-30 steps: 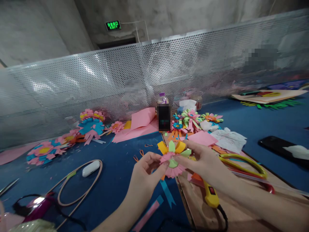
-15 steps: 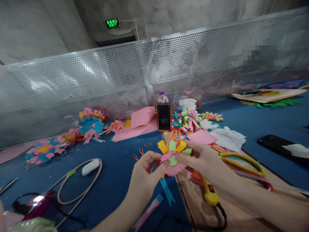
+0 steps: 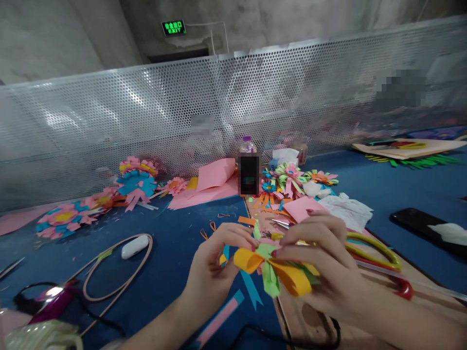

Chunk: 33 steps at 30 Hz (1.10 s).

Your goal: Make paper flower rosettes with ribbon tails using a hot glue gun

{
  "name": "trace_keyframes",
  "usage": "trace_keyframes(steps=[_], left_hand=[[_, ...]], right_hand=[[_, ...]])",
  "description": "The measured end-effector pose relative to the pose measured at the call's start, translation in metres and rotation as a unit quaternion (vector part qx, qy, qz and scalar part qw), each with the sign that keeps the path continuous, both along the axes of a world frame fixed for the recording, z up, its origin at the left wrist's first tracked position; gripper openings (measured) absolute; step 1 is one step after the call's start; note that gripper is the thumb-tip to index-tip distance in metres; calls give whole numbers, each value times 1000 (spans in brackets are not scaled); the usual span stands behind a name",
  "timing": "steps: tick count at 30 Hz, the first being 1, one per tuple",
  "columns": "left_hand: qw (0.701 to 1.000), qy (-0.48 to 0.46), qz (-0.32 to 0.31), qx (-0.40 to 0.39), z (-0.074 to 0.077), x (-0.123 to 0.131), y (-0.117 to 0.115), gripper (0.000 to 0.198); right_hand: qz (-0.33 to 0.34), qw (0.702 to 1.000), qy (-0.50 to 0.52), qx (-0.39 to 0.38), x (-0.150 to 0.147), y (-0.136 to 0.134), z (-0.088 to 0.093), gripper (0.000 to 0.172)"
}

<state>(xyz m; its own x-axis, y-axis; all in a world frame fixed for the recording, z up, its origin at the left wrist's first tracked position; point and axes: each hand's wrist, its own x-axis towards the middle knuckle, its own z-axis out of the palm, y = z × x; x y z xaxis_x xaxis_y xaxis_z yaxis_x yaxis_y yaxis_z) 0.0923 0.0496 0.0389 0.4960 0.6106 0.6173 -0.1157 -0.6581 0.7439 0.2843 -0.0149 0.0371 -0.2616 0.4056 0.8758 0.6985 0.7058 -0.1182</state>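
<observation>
A paper flower [image 3: 270, 282] with looped yellow and green petals is between my hands, above the seam where the blue surface meets the wooden board. My left hand [image 3: 209, 262] is closed on its left side, thumb and fingers pinching it. From the right, my right hand [image 3: 328, 265] grips it near the green middle, fingers bent over the yellow loops. Only a little of the flower's pink part shows between the petals. Blue ribbon-like paper strips [image 3: 251, 290] lie just below. Scissors with yellow handles [image 3: 379, 250] lie beyond my right wrist.
Finished paper flowers [image 3: 65, 217] line the left back, and more [image 3: 290, 175] stand at centre right. Pink paper sheets [image 3: 215, 176] lie by a perforated metal screen [image 3: 146, 116]. A looped cable [image 3: 91, 304], white case [image 3: 134, 247] and black phone [image 3: 416, 226] rest on the table.
The flower has been turned over: its pink fringed face showed before, and now the yellow and green loops face me. My right hand has shifted right and now covers the yellow corded tool.
</observation>
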Motion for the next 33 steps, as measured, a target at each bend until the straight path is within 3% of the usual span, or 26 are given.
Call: trace_keyframes(steps=[7,13,16,21,26,33], left_hand=[[989,32,-15,142,7,-7,0,18],[970,3,-38,240,14,-6,3,6],[967,13,-34,253,15,-6,3,4],[963,24,-37,267,16,-7,2,6],[962,29,-39,268,17,-8,2,6],[967,29,-47,249,16,-8,0,10]], right_hand=[[-27,1000,0,16,-3,-11,1,14],[-30,999,-32,21,3,-14,1,17],[-24,998,-62,-3,4,-17,2,12],[-39,998,47,7,-5,-21,-2,15],[-40,999,3,-7,-6,-19,-3,16],[-41,998,38,15,-7,-19,-1,17]])
